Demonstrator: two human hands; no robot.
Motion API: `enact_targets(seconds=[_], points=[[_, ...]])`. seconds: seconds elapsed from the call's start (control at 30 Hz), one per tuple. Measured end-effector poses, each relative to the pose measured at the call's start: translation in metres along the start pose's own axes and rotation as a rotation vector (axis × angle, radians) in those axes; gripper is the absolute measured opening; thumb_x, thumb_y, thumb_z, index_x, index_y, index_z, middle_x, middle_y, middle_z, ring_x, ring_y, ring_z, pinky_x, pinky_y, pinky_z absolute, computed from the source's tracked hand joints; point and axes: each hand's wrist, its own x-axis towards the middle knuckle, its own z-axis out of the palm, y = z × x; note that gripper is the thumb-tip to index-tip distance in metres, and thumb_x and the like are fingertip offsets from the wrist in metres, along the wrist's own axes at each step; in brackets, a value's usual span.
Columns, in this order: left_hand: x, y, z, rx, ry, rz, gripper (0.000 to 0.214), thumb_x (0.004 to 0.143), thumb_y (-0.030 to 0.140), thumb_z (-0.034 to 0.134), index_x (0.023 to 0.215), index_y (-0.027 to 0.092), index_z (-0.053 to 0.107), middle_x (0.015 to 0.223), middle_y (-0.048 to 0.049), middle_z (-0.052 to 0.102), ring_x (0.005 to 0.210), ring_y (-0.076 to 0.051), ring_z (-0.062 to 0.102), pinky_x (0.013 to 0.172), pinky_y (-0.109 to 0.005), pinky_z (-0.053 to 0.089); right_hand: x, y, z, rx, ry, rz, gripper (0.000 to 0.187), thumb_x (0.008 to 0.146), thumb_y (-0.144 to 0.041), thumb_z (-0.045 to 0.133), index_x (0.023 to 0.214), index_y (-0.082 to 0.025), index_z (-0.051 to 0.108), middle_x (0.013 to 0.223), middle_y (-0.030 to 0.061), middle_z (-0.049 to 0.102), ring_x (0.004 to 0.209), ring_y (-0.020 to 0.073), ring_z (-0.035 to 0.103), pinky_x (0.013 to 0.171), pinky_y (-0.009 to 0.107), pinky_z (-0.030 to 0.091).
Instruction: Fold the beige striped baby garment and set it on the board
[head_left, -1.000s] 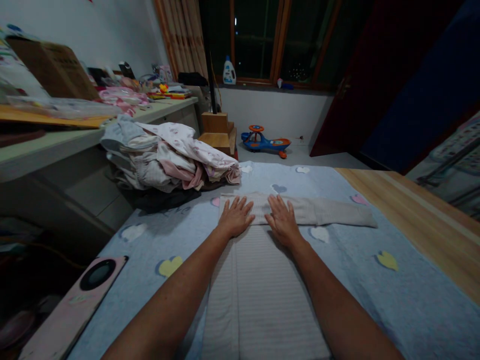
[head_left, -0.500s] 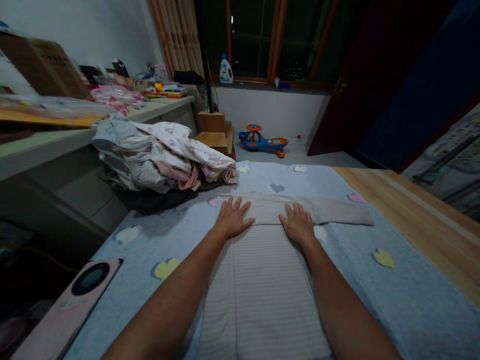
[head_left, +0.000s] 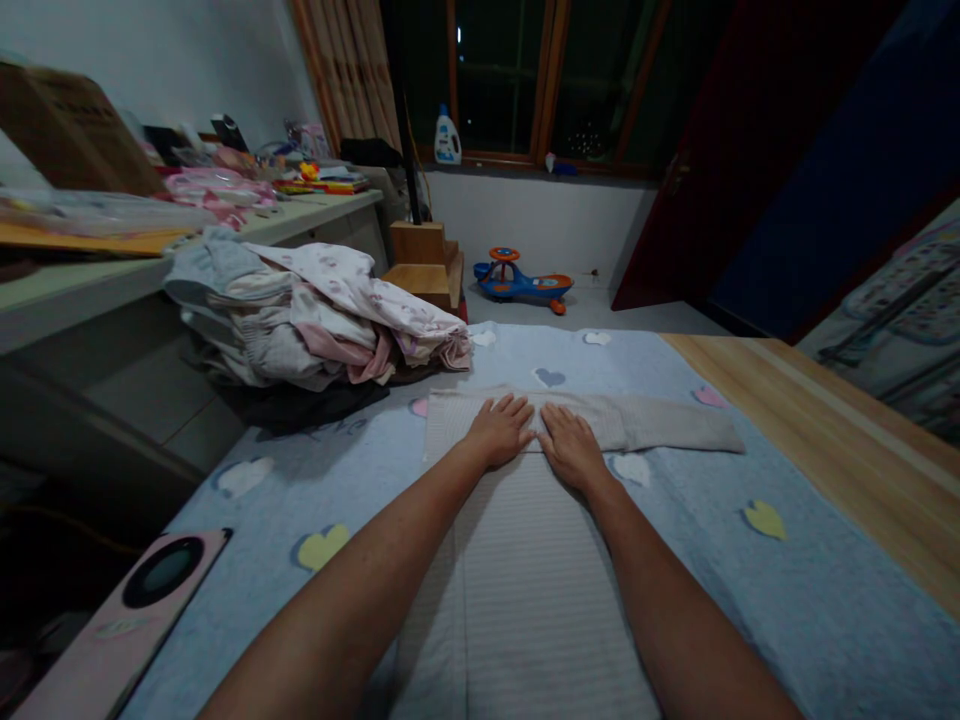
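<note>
A pale striped garment is lying on the blue blanket, its near end running out of view. The left hand and right hand are resting flat across its far band, hiding cloth beneath; fingers are extending slightly apart, the 2 thumbs nearly meeting. The frame is cutting off a pink phone; pieces in the clothes pile are overlapping indistinctly.

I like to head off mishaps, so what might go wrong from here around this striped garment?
The left hand and right hand rest on the striped garment; dragging them could ruck the cloth. The pink phone lies at the left edge of the blanket, so a bump might knock it off. The clothes pile is loosely heaped and might slump.
</note>
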Motion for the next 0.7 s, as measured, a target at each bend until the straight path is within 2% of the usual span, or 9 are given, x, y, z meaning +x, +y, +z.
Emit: enact_targets(seconds=[0.2,0.3,0.4,0.47,0.57,0.63,0.7], points=[[-0.004,0.001,0.003,0.007,0.001,-0.073,0.071,0.093,0.071,0.026,0.154,0.035,0.033,0.166,-0.0018,0.023,0.151,-0.041,0.014,0.117,-0.064,0.016,0.000,0.006,-0.002,-0.042,0.005,0.228,0.062,0.101,-0.050,0.036,0.152,-0.015,0.039,0.161,0.0179,0.030,0.148,0.0330,0.025,0.117,0.049,0.019],[-0.007,0.000,0.003,0.009,0.022,-0.097,0.074,0.091,0.074,0.027,0.154,0.034,0.034,0.166,-0.0031,0.022,0.151,-0.042,0.014,0.117,-0.065,0.015,0.001,0.007,-0.002,-0.051,0.026,0.331,0.067,0.100,-0.053,0.038,0.152,-0.011,0.039,0.159,0.0217,0.031,0.148,0.0340,0.025,0.118,0.050,0.017],[-0.008,0.001,0.004,0.011,0.046,-0.113,0.072,0.092,0.072,0.027,0.153,0.034,0.034,0.166,-0.0029,0.023,0.151,-0.040,0.015,0.117,-0.065,0.014,0.001,0.005,-0.001,-0.049,0.063,0.362,0.069,0.099,-0.051,0.040,0.150,-0.005,0.040,0.158,0.0246,0.032,0.148,0.0347,0.025,0.119,0.051,0.015],[-0.009,0.002,0.004,0.015,0.049,-0.109,0.068,0.095,0.066,0.027,0.153,0.033,0.034,0.166,-0.0030,0.023,0.152,-0.037,0.016,0.117,-0.064,0.015,0.002,0.003,0.000,-0.040,0.081,0.286,0.063,0.099,-0.042,0.039,0.149,-0.004,0.039,0.158,0.0230,0.032,0.149,0.0324,0.025,0.120,0.051,0.015],[-0.009,0.002,0.005,0.018,0.046,-0.093,0.062,0.098,0.057,0.026,0.154,0.031,0.033,0.166,-0.0029,0.024,0.152,-0.034,0.017,0.118,-0.064,0.016,0.004,-0.001,0.002,0.010,0.060,0.043,0.055,0.099,-0.025,0.033,0.152,-0.010,0.036,0.161,0.0143,0.032,0.149,0.0242,0.026,0.121,0.046,0.015],[-0.008,0.002,0.005,0.019,0.043,-0.094,0.061,0.099,0.054,0.026,0.154,0.031,0.032,0.165,-0.0021,0.025,0.152,-0.033,0.018,0.118,-0.064,0.016,0.004,-0.003,0.002,0.047,0.023,-0.079,0.054,0.100,-0.023,0.030,0.153,-0.015,0.035,0.161,0.0098,0.033,0.149,0.0209,0.027,0.121,0.044,0.018],[-0.008,0.002,0.006,0.021,0.043,-0.100,0.060,0.099,0.053,0.027,0.155,0.032,0.032,0.165,-0.0013,0.025,0.152,-0.033,0.018,0.118,-0.063,0.016,0.004,-0.005,0.002,0.053,-0.010,-0.117,0.053,0.101,-0.026,0.029,0.153,-0.017,0.036,0.160,0.0090,0.034,0.149,0.0217,0.028,0.120,0.045,0.020]])
